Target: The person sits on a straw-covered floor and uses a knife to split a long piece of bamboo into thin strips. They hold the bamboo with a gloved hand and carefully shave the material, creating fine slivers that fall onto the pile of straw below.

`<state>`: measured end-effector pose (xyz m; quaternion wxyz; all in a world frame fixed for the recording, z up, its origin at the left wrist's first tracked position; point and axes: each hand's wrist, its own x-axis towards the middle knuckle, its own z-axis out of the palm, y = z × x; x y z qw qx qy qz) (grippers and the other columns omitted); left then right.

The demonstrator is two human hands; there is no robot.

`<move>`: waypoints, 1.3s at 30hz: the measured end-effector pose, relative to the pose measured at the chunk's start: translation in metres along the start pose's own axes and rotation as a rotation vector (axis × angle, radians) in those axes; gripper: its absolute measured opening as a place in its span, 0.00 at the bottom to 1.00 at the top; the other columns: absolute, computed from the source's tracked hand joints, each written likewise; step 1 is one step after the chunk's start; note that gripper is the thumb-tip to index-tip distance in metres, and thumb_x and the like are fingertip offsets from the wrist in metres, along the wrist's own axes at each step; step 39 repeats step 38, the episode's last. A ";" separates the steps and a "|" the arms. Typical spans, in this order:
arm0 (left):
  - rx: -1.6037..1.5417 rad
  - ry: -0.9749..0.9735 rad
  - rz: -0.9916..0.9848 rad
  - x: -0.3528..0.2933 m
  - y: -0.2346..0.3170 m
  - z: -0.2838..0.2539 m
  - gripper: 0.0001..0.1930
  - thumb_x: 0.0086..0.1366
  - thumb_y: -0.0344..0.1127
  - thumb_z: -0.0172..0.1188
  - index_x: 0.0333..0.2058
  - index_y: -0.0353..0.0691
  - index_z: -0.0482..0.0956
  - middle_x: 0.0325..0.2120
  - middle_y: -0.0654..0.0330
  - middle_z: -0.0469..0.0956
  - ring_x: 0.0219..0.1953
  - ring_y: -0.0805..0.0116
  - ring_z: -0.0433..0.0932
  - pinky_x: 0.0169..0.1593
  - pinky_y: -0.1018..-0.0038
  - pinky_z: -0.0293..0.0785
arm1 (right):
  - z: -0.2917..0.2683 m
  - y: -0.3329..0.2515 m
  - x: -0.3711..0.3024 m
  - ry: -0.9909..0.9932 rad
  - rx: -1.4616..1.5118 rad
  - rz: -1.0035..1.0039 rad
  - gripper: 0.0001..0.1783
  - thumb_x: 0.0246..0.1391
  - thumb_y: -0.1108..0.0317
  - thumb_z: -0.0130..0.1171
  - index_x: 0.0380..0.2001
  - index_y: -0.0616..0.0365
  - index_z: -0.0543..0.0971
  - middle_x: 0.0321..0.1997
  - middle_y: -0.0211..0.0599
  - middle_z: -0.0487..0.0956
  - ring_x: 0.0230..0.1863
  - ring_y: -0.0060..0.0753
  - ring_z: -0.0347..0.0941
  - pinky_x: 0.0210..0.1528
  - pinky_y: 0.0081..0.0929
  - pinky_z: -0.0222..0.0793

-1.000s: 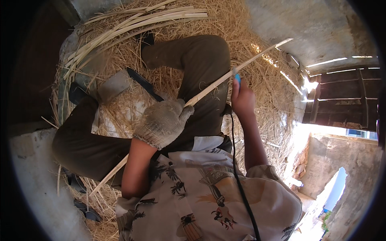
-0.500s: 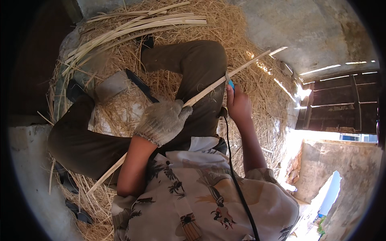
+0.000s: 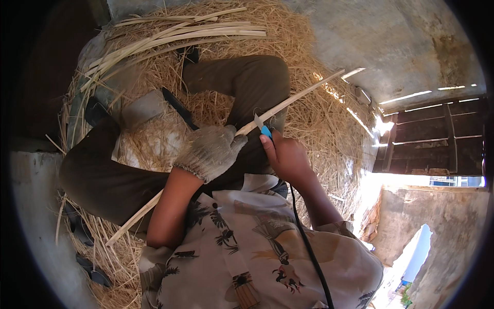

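A long pale strip of split bamboo or wood point(image 3: 303, 94) slants across my lap, from lower left to upper right. My left hand point(image 3: 208, 152), in a dusty knitted glove, is closed around its middle. The strip's lower end runs behind my left forearm. In my bare right hand point(image 3: 289, 158) is a small knife with a blue handle point(image 3: 265, 132). Its short metal blade point(image 3: 258, 120) rests against the strip, a little beyond the gloved fingers. A broad grey blade with a black handle point(image 3: 178, 107) lies between my legs, left of the glove.
Dry straw point(image 3: 242, 38) covers the floor around my legs. Several pale strips point(image 3: 195, 33) lie on it at the far left. A concrete wall point(image 3: 381, 41) and dark wooden planks point(image 3: 429, 136) stand to the right. A black cord point(image 3: 309, 242) hangs over my shirt.
My right hand has drawn the knife along the strip, down and leftward, close to the gloved hand. The left hand keeps its grip in nearly the same place.
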<state>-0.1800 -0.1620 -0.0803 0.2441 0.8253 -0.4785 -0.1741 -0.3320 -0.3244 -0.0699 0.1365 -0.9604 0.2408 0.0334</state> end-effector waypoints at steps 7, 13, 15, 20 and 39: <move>-0.021 0.014 -0.040 -0.003 0.009 -0.004 0.22 0.71 0.53 0.52 0.34 0.36 0.80 0.27 0.45 0.81 0.34 0.45 0.82 0.38 0.53 0.76 | 0.005 0.012 0.002 0.007 0.184 -0.085 0.25 0.70 0.47 0.46 0.30 0.60 0.72 0.18 0.53 0.76 0.25 0.63 0.76 0.29 0.54 0.70; -0.005 0.062 0.011 -0.004 0.005 0.006 0.19 0.71 0.50 0.54 0.34 0.37 0.79 0.24 0.45 0.80 0.30 0.47 0.82 0.34 0.55 0.76 | 0.011 0.011 0.003 0.032 0.138 -0.062 0.24 0.70 0.50 0.45 0.31 0.60 0.73 0.18 0.54 0.74 0.24 0.62 0.75 0.28 0.53 0.67; 0.023 0.069 0.011 -0.006 0.006 0.007 0.19 0.71 0.50 0.54 0.34 0.38 0.78 0.23 0.46 0.79 0.29 0.48 0.82 0.32 0.56 0.76 | 0.011 0.007 0.002 0.027 0.120 -0.020 0.23 0.70 0.50 0.45 0.31 0.60 0.73 0.18 0.54 0.75 0.24 0.62 0.75 0.28 0.53 0.68; 0.111 0.087 -0.007 -0.009 0.016 -0.002 0.18 0.72 0.49 0.54 0.34 0.39 0.78 0.21 0.49 0.78 0.26 0.51 0.82 0.29 0.59 0.76 | 0.026 0.004 -0.001 0.123 0.035 0.006 0.24 0.69 0.47 0.45 0.31 0.58 0.72 0.17 0.51 0.76 0.21 0.60 0.76 0.26 0.53 0.71; 0.259 0.045 -0.078 -0.014 0.024 -0.001 0.07 0.70 0.38 0.57 0.38 0.41 0.76 0.27 0.57 0.80 0.31 0.61 0.83 0.32 0.65 0.76 | 0.044 0.004 -0.003 0.265 0.040 0.007 0.23 0.65 0.45 0.53 0.29 0.54 0.70 0.16 0.43 0.77 0.19 0.54 0.78 0.22 0.48 0.72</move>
